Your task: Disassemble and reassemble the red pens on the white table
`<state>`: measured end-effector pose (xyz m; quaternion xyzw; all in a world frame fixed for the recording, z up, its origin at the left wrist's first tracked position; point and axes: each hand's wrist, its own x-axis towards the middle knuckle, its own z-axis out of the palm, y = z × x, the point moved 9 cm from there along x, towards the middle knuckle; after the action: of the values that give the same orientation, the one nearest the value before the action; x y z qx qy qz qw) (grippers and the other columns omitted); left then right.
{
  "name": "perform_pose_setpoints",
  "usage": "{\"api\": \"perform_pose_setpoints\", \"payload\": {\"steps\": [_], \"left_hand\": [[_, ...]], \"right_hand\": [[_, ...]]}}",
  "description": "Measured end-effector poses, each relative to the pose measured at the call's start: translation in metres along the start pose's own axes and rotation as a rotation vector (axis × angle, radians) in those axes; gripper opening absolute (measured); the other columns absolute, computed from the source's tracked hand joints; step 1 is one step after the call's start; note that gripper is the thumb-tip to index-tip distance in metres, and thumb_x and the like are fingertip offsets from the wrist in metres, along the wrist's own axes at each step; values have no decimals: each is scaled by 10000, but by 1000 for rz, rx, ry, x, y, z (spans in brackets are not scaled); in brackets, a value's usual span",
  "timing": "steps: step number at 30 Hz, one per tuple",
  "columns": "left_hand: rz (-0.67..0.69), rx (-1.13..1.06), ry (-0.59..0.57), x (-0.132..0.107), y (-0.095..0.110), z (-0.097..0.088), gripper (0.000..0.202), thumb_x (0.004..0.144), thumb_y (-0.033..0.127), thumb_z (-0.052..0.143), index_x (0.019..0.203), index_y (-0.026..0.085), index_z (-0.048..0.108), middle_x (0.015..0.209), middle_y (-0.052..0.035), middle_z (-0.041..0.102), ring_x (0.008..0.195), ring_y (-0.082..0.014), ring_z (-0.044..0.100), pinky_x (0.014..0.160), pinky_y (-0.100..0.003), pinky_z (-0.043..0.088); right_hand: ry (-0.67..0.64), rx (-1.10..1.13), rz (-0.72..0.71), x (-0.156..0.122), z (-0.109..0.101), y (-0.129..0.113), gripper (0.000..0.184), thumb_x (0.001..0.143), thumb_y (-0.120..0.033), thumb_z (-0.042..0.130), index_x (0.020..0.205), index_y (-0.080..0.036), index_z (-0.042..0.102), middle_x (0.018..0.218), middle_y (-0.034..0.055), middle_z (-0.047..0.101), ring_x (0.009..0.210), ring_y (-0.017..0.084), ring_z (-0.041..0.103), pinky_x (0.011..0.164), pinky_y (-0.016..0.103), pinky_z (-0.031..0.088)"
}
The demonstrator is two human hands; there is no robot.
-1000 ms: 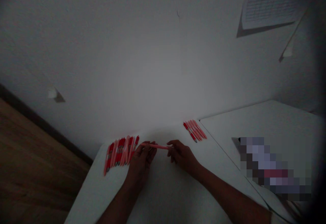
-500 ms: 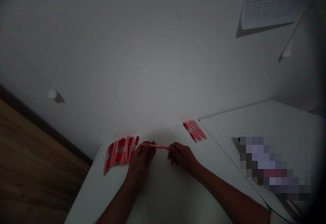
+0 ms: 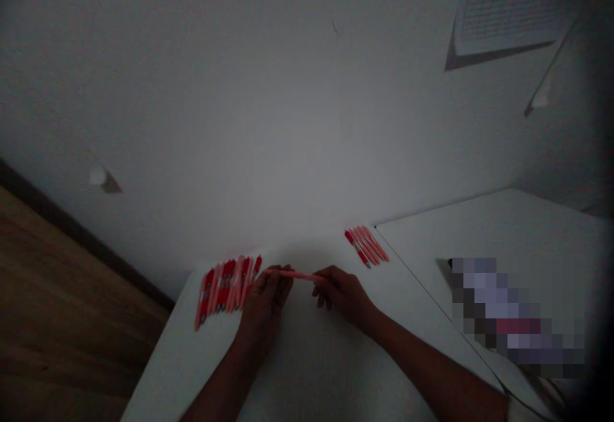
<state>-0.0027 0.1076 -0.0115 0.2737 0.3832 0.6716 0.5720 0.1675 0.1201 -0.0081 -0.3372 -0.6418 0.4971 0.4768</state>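
Observation:
A slim pink pen [image 3: 303, 275] spans the gap between my two hands, lying nearly level above the white table [image 3: 311, 358]. My left hand [image 3: 268, 294] is closed on its left end, thumb on top and fingers beneath. At the other end, my right hand [image 3: 338, 288] pinches the pen between thumb and forefinger. Just left of my left hand lies a row of several red and pink pens [image 3: 225, 284] side by side. A smaller group of pink pens [image 3: 371, 243], with a red grey-tipped pen [image 3: 357, 248] on its left, rests beyond my right hand.
A pale wall [image 3: 288, 121] rises behind the table, with a printed sheet [image 3: 503, 9] at upper right. To the right, a second white tabletop [image 3: 503, 230] meets the first at a seam and bears a pixelated object [image 3: 508, 320]. Wooden boards [image 3: 62, 307] show at left.
The right hand has shifted very slightly along the pen, and its lower fingers have moved a little. The left hand and the pens on the table look the same.

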Motion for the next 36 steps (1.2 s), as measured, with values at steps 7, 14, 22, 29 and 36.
{"api": "perform_pose_setpoints", "payload": {"steps": [7, 14, 22, 29, 36], "left_hand": [[0, 11, -7, 1, -1, 0, 161, 739, 231, 737, 865, 166, 662, 939, -47, 729, 967, -184, 677, 895, -307, 543], [1, 9, -9, 2, -1, -1, 149, 748, 218, 729, 871, 164, 665, 956, -52, 726, 967, -174, 675, 886, -290, 544], [11, 1, -10, 1, 1, 0, 137, 746, 214, 733, 861, 169, 671, 945, -42, 727, 955, -167, 676, 876, -280, 549], [6, 5, -5, 1, 1, 0, 146, 737, 219, 738, 853, 159, 673, 941, -51, 728, 927, -165, 682, 845, -272, 559], [1, -12, 2, 1, 0, 1, 137, 732, 209, 740, 840, 160, 670, 923, -41, 729, 935, -168, 681, 850, -274, 557]], "right_hand": [[52, -65, -46, -1, -5, -5, 268, 879, -370, 524, 1080, -197, 561, 747, 9, 660, 539, 103, 603, 477, 212, 487], [37, -50, -90, -1, -5, -8, 242, 876, -328, 521, 1061, -190, 595, 746, 14, 667, 547, 107, 616, 495, 223, 502], [38, -105, -41, -1, -5, -6, 276, 896, -360, 506, 1097, -190, 588, 753, 18, 670, 539, 105, 609, 479, 213, 491], [94, -166, -231, -3, -11, -22, 231, 856, -231, 547, 1064, -211, 643, 836, 34, 675, 669, 118, 626, 620, 240, 519], [49, -159, -159, -3, -7, -13, 228, 861, -272, 574, 1074, -210, 623, 745, 8, 688, 605, 111, 638, 565, 219, 508]]}}
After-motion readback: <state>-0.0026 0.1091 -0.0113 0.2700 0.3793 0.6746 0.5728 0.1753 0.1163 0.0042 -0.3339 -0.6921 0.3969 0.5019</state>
